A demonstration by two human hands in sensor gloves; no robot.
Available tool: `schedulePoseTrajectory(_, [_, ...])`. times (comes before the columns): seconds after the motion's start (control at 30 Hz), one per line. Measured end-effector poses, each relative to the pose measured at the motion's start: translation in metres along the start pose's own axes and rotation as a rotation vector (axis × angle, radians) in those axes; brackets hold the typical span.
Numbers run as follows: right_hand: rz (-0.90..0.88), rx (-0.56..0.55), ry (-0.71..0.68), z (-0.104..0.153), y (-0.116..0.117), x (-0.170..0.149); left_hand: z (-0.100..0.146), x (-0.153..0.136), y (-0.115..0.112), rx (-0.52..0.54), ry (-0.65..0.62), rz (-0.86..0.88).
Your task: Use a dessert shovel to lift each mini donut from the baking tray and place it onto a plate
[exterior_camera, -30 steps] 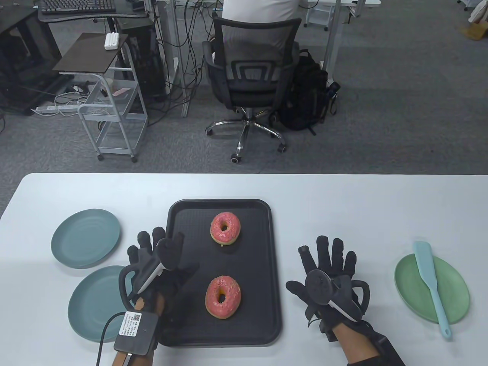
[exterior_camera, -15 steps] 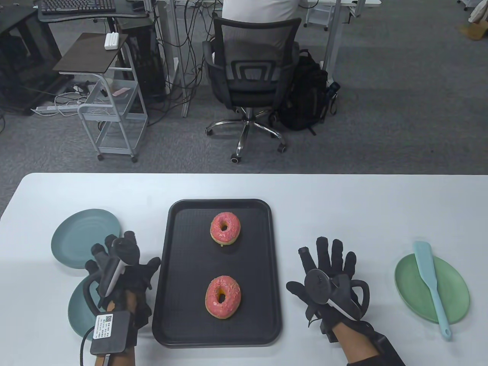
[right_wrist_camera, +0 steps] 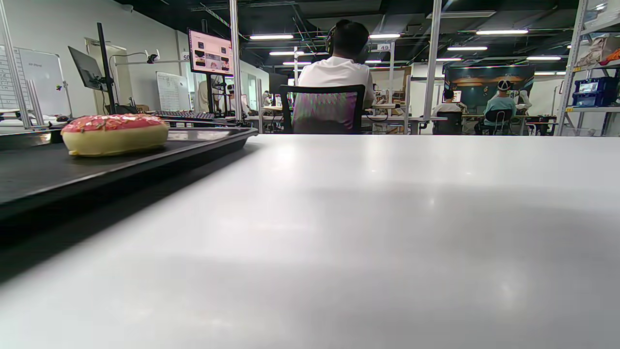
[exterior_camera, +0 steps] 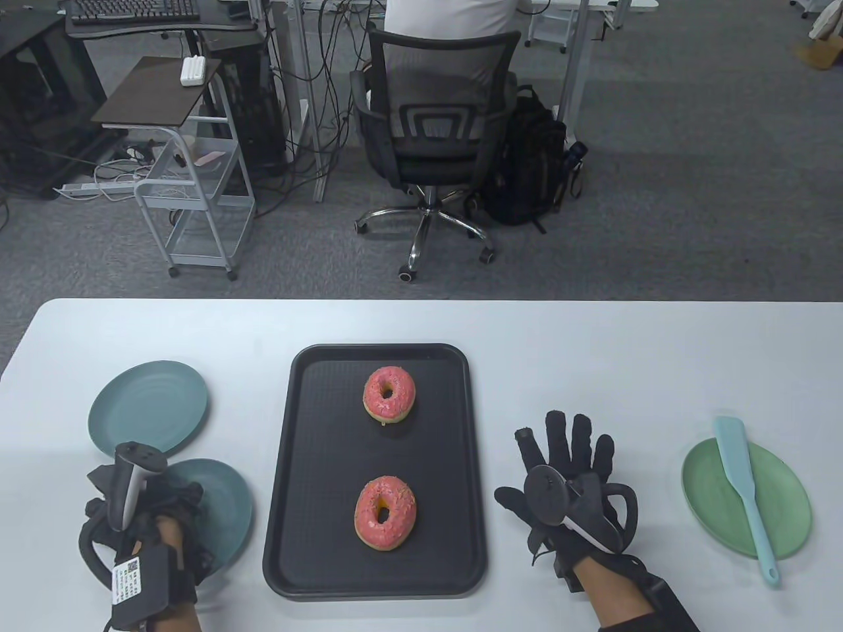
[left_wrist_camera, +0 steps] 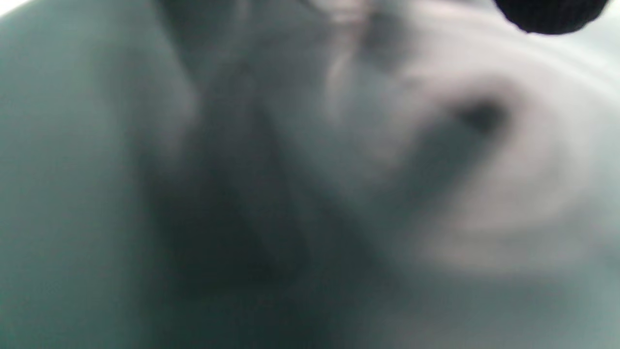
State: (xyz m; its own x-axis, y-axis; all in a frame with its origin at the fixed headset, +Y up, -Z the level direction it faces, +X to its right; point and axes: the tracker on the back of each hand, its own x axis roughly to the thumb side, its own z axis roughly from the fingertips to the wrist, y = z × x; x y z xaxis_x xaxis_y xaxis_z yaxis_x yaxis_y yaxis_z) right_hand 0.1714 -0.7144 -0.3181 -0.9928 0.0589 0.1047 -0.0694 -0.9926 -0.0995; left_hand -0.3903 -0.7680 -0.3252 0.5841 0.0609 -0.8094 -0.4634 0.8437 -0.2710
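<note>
The left hand lay over the near teal plate left of the baking tray, and whether its fingers gripped the plate could not be told; the left wrist view was a teal blur. A white label with a square code sat on the box at that wrist, its print too small to read. Right of the tray, the right hand rested flat on the white desk, fingers spread and holding nothing. On the tray the near pink donut lay ahead of the far pink donut, apart from each other. Well right of the tray, the pale blue dessert shovel lay across the green plate. Left of the tray's far half sat a second teal plate. Beyond the tray in the right wrist view, a small sign read "49".
</note>
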Motion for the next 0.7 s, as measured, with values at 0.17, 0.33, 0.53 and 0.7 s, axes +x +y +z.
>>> schedulePoseTrajectory(0.17, [0.005, 0.005, 0.002, 0.0, 0.0, 0.0, -0.003, 0.0, -0.003, -0.009, 0.016, -0.027])
schedulePoseTrajectory(0.33, [0.014, 0.009, 0.007, 0.0, 0.001, 0.0, -0.002, -0.001, -0.001, 0.013, 0.029, -0.019])
schedulePoseTrajectory(0.53, [0.023, 0.012, 0.006, 0.0, 0.003, 0.001, 0.0, -0.003, 0.007, 0.099, 0.043, 0.036])
schedulePoseTrajectory(0.7, [0.031, 0.014, 0.003, 0.0, 0.004, 0.001, 0.0, -0.006, 0.011, 0.059, 0.024, 0.061])
